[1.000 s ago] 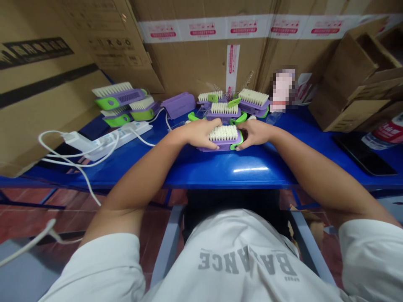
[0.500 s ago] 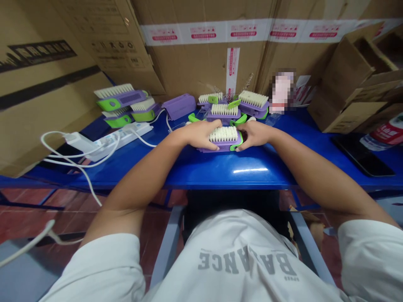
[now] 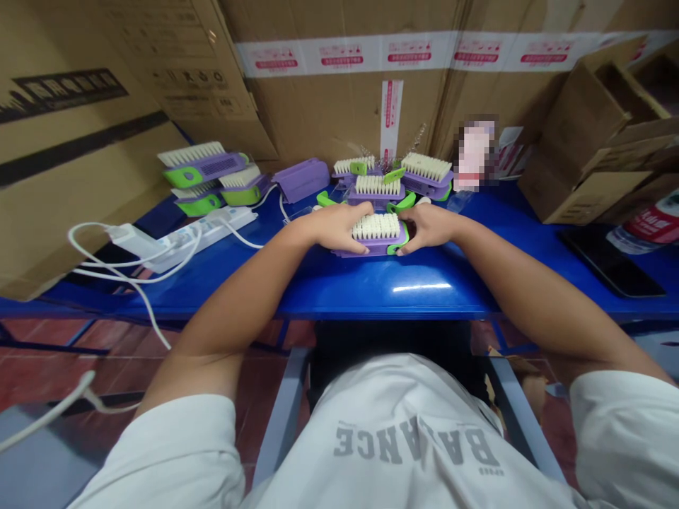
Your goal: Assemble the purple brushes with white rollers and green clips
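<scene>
A purple brush [image 3: 378, 227] with white bristles facing up rests on the blue table [image 3: 318, 286]. My left hand [image 3: 342, 227] is closed around its left end, thumb along the near side. On the other end, my right hand [image 3: 427, 227] grips the green end piece [image 3: 395, 249]. Just behind stands another bristle-up brush [image 3: 378, 187], with a loose green part [image 3: 402, 203] near my right fingers. Two similar brushes sit farther back, one at the right [image 3: 427, 170]. Some of my fingers are hidden behind the brush I hold.
Several brushes [image 3: 204, 166] are stacked at the left, beside a purple casing [image 3: 302, 179]. A white power strip [image 3: 204, 233] with cables lies in front of them. Cardboard boxes [image 3: 339, 106] line the back. At the right are a phone [image 3: 610, 261], a bottle [image 3: 650, 223] and small cartons [image 3: 588, 152].
</scene>
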Demonstrator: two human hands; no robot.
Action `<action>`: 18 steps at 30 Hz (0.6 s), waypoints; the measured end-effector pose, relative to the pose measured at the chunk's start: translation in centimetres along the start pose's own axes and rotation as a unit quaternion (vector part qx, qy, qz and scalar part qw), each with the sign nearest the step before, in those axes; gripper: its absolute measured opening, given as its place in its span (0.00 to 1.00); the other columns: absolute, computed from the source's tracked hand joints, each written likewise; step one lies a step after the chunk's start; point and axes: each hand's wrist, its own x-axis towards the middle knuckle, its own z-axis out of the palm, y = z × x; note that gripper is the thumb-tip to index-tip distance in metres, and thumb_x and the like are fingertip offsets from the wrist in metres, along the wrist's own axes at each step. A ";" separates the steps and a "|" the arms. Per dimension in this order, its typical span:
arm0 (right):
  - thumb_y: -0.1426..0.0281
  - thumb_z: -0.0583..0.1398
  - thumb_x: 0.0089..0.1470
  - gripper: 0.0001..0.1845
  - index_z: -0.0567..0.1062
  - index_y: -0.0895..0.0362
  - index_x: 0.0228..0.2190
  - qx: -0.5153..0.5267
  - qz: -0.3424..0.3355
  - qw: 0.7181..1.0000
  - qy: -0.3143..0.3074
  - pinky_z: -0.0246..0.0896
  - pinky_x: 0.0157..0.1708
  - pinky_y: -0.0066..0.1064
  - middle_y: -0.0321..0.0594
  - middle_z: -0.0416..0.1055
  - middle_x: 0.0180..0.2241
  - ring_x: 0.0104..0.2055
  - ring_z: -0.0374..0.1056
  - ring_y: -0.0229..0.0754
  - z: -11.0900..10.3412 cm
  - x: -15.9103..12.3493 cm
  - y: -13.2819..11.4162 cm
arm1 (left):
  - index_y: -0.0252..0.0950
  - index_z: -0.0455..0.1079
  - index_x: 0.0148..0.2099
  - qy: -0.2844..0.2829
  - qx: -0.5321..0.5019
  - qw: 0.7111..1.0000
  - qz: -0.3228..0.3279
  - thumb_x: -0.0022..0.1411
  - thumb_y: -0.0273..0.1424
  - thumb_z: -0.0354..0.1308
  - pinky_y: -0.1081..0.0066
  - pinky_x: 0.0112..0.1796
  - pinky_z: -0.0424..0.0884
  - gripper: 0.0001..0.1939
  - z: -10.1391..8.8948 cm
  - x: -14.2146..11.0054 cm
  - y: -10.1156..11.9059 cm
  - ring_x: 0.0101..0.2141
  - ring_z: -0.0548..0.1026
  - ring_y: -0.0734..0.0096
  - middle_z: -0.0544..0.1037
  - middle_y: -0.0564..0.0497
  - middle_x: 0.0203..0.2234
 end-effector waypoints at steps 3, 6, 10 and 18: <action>0.40 0.79 0.47 0.35 0.80 0.55 0.38 -0.002 -0.008 1.000 0.003 0.58 0.37 0.37 0.41 0.79 0.33 0.34 0.70 0.48 0.1 0.0 0.2 | 0.43 0.61 0.75 0.002 0.001 1.000 0.001 0.59 0.58 0.67 0.57 0.51 0.78 0.49 0.0 0.0 0.0 0.54 0.86 0.38 0.85 0.38 0.59; 0.40 0.78 0.47 0.35 0.80 0.55 0.39 0.000 -0.021 1.000 0.009 0.58 0.37 0.37 0.41 0.79 0.33 0.35 0.70 0.48 0.2 0.0 0.4 | 0.43 0.62 0.75 0.003 -0.001 1.000 0.001 0.59 0.58 0.67 0.57 0.50 0.77 0.49 0.0 0.0 0.0 0.54 0.86 0.38 0.85 0.38 0.59; 0.41 0.79 0.47 0.33 0.79 0.54 0.38 0.001 -0.016 1.000 0.007 0.58 0.36 0.37 0.40 0.79 0.32 0.33 0.70 0.47 0.1 -0.1 0.1 | 0.42 0.62 0.75 0.003 -0.004 1.000 0.006 0.59 0.58 0.67 0.57 0.50 0.77 0.49 0.0 -0.1 0.0 0.54 0.86 0.37 0.85 0.37 0.59; 0.41 0.79 0.47 0.33 0.79 0.55 0.37 -0.012 -0.026 0.999 0.017 0.57 0.33 0.35 0.39 0.79 0.30 0.32 0.71 0.47 0.1 -0.1 -0.1 | 0.43 0.62 0.75 0.000 -0.006 1.000 -0.001 0.58 0.58 0.67 0.57 0.51 0.78 0.49 -0.1 -0.1 0.1 0.56 0.86 0.38 0.85 0.38 0.59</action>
